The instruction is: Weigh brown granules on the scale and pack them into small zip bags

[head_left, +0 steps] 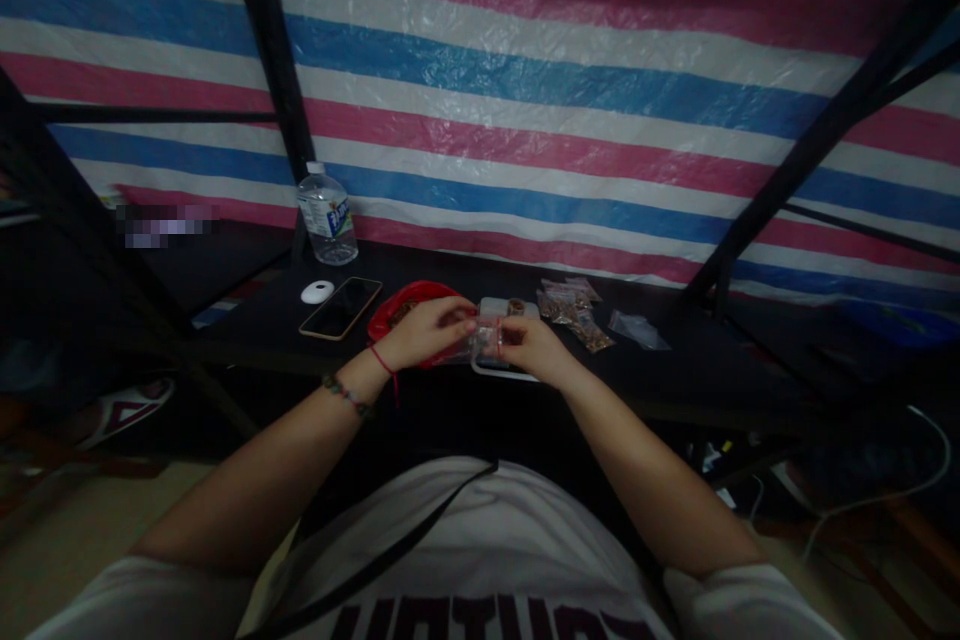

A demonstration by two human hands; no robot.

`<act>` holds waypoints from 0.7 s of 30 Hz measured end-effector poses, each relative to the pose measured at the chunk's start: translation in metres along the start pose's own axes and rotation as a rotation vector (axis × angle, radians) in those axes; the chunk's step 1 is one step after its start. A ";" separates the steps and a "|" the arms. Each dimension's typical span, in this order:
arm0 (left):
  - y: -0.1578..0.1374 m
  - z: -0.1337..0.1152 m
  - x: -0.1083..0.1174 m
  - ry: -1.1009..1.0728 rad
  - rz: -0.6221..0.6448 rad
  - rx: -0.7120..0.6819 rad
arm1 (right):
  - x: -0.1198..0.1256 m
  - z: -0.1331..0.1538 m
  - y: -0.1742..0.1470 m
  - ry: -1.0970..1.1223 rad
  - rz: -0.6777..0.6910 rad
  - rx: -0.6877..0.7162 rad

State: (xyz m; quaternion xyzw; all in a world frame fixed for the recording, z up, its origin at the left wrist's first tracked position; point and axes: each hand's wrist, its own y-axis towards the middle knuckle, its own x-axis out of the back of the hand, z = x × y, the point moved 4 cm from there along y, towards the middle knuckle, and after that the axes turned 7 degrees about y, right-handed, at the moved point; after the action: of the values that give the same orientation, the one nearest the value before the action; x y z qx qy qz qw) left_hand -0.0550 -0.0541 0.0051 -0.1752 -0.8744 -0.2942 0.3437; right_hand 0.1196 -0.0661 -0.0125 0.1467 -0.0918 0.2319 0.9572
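Note:
Between my two hands is a small clear plastic bag (487, 334), pinched at its sides. My left hand (431, 328) grips its left side, over the edge of a red plastic bag (382, 312) that has brown bits inside. On the other side, my right hand (534, 348) closes on the bag's right edge. Underneath lies a pale flat device like a small scale (491, 306), partly hidden by my hands. A small round container of brown material (516, 306) sits on it. What the clear bag contains, if anything, is too blurred to tell.
Several filled clear bags (574, 305) lie right of my hands, with flat clear bags (636, 330) beyond. A phone (342, 308), a white round object (317, 292) and a plastic bottle (328, 220) are on the left. Dark metal posts (274, 50) frame the black table (705, 360).

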 end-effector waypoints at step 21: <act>-0.007 -0.025 -0.020 0.306 0.146 -0.148 | -0.018 -0.004 -0.001 -0.235 0.005 0.111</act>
State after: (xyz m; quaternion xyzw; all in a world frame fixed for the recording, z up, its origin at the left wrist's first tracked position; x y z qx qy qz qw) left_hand -0.0317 -0.0772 0.0027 -0.2164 -0.7730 -0.3550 0.4792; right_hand 0.1043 -0.0732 -0.0206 0.2252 -0.1910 0.2202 0.9297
